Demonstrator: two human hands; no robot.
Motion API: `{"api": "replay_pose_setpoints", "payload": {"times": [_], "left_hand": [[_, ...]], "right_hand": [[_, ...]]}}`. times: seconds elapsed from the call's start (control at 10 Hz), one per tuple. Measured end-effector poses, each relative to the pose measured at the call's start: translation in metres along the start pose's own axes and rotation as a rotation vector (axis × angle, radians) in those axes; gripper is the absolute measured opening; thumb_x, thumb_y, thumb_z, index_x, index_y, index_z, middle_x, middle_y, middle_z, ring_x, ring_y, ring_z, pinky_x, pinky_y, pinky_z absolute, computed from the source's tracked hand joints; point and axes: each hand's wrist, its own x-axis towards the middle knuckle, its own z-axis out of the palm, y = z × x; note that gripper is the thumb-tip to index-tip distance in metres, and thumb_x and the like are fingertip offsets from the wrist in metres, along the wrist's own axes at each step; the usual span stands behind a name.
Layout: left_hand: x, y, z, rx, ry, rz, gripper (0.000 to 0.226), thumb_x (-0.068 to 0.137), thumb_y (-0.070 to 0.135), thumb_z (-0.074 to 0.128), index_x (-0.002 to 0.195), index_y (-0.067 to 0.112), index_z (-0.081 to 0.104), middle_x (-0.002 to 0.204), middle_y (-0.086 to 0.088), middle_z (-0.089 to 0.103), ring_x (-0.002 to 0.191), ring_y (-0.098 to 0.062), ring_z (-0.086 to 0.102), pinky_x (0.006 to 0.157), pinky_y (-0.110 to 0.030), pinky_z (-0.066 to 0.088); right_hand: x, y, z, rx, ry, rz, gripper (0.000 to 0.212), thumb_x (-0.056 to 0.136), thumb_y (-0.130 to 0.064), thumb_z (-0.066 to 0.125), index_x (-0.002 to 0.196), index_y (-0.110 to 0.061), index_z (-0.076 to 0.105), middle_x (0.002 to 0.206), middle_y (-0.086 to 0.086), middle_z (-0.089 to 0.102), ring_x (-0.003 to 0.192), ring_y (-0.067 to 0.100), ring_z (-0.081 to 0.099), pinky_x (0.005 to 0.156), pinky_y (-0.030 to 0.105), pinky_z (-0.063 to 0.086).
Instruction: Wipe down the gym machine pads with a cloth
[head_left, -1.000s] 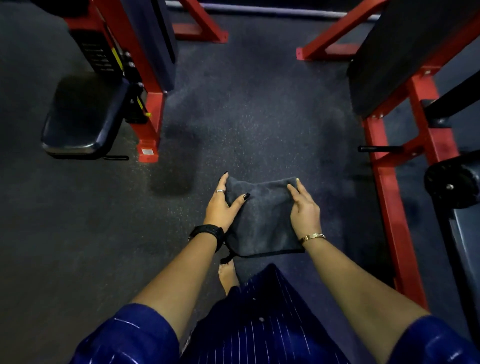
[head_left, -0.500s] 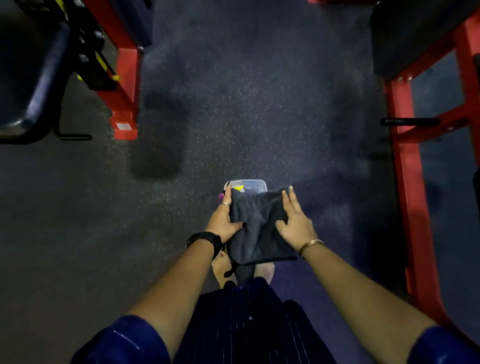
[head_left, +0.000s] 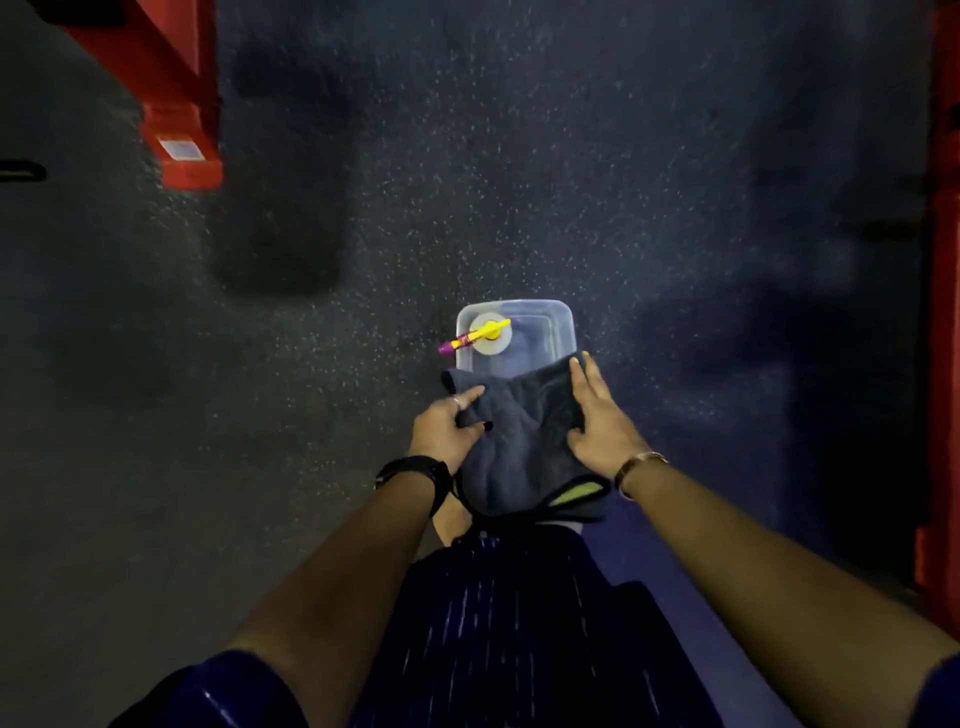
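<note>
I hold a dark grey cloth (head_left: 519, 447) in front of me with both hands, folded and sagging in the middle, with a yellow-green patch showing at its lower right corner. My left hand (head_left: 447, 431) pinches its left edge between thumb and fingers. My right hand (head_left: 597, 415) grips the right edge, fingers laid along the top. No machine pad is in view. Just beyond the cloth, a clear plastic container (head_left: 550, 322) stands on the floor with a spray bottle (head_left: 480, 335) in it, its yellow nozzle and purple tip pointing left.
The dark speckled rubber floor (head_left: 519, 182) fills the view. A red machine frame foot (head_left: 182, 130) stands at the upper left, and another red frame upright (head_left: 943, 312) runs down the right edge. My feet show below the cloth.
My view has tipped further down and moved forward, so the machines slid out of frame and the container with the spray bottle came fully into sight. The cloth has bunched between my hands.
</note>
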Motion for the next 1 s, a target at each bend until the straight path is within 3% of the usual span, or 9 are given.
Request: {"api": "replay_pose_setpoints", "payload": {"times": [0.1, 0.2, 0.3, 0.4, 0.5, 0.7, 0.8, 0.9, 1.0], "left_hand": [[0.024, -0.012, 0.006, 0.050, -0.099, 0.032, 0.073, 0.079, 0.012, 0.072, 0.142, 0.025, 0.038, 0.146, -0.011, 0.034, 0.133, -0.018, 0.037, 0.101, -0.010, 0.025], [0.058, -0.025, 0.013, 0.083, -0.191, 0.077, 0.088, 0.076, 0.007, 0.073, 0.147, 0.020, 0.023, 0.152, -0.007, 0.024, 0.131, -0.005, 0.025, 0.087, 0.006, 0.017], [0.078, -0.037, 0.019, 0.085, -0.191, 0.076, 0.090, 0.077, 0.006, 0.072, 0.148, 0.020, 0.018, 0.152, -0.008, 0.020, 0.138, -0.019, 0.027, 0.088, 0.001, 0.018], [0.093, -0.047, 0.024, 0.124, -0.182, 0.067, 0.088, 0.079, 0.006, 0.070, 0.148, 0.020, 0.017, 0.152, -0.011, 0.019, 0.140, -0.022, 0.024, 0.090, -0.001, 0.017], [0.107, -0.058, 0.028, 0.142, -0.150, 0.070, 0.084, 0.079, 0.003, 0.067, 0.148, 0.017, 0.021, 0.152, -0.014, 0.019, 0.139, -0.024, 0.027, 0.095, -0.004, 0.017], [0.124, -0.076, 0.041, 0.172, -0.191, 0.077, 0.080, 0.080, -0.003, 0.059, 0.148, 0.015, 0.021, 0.156, -0.013, 0.002, 0.143, -0.024, 0.013, 0.096, -0.003, 0.010], [0.123, -0.081, 0.045, 0.111, -0.200, 0.052, 0.075, 0.083, 0.000, 0.058, 0.148, 0.015, 0.022, 0.157, -0.010, -0.004, 0.146, -0.022, 0.003, 0.107, -0.014, 0.008], [0.114, -0.078, 0.039, -0.116, -0.198, -0.028, 0.072, 0.086, 0.000, 0.054, 0.148, 0.015, 0.021, 0.158, -0.004, 0.000, 0.146, -0.019, 0.007, 0.119, -0.036, 0.015], [0.114, -0.082, 0.033, -0.199, -0.197, -0.019, 0.071, 0.085, 0.004, 0.055, 0.148, 0.016, 0.023, 0.158, -0.002, 0.011, 0.145, -0.016, 0.013, 0.118, -0.039, 0.017]], "right_hand": [[0.023, 0.014, 0.008, 0.019, -0.015, 0.013, 0.091, 0.082, 0.002, 0.050, 0.150, -0.026, -0.004, 0.153, -0.018, -0.019, 0.133, 0.030, 0.034, 0.098, 0.038, 0.044], [0.056, 0.029, 0.019, -0.007, -0.032, -0.002, 0.090, 0.083, 0.004, 0.048, 0.149, -0.023, -0.007, 0.146, -0.024, -0.022, 0.140, 0.024, 0.023, 0.101, 0.031, 0.040], [0.082, 0.039, 0.032, -0.052, -0.052, -0.015, 0.092, 0.082, 0.004, 0.048, 0.149, -0.023, -0.010, 0.142, -0.026, -0.025, 0.132, 0.033, 0.036, 0.098, 0.040, 0.045], [0.096, 0.046, 0.043, -0.083, -0.075, -0.003, 0.094, 0.081, 0.007, 0.048, 0.148, -0.020, -0.012, 0.146, -0.021, -0.029, 0.131, 0.035, 0.037, 0.093, 0.043, 0.048], [0.108, 0.050, 0.054, -0.093, -0.090, 0.027, 0.095, 0.081, 0.009, 0.048, 0.148, -0.018, -0.013, 0.151, -0.010, -0.031, 0.131, 0.034, 0.036, 0.090, 0.041, 0.049], [0.127, 0.064, 0.077, -0.158, -0.073, 0.125, 0.096, 0.084, 0.003, 0.056, 0.147, -0.011, -0.014, 0.150, 0.004, -0.036, 0.115, 0.039, 0.050, 0.085, 0.038, 0.049], [0.125, 0.066, 0.082, -0.192, -0.112, 0.176, 0.093, 0.086, 0.003, 0.055, 0.148, -0.010, -0.013, 0.150, 0.007, -0.036, 0.125, 0.040, 0.042, 0.094, 0.039, 0.044], [0.117, 0.062, 0.080, -0.073, -0.073, 0.144, 0.085, 0.088, 0.008, 0.047, 0.149, -0.011, -0.009, 0.153, 0.003, -0.029, 0.145, 0.032, 0.007, 0.112, 0.043, 0.028], [0.111, 0.050, 0.074, 0.006, 0.009, 0.137, 0.077, 0.090, 0.008, 0.042, 0.149, -0.011, -0.004, 0.155, 0.003, -0.022, 0.146, 0.026, 0.001, 0.117, 0.038, 0.019]]}}
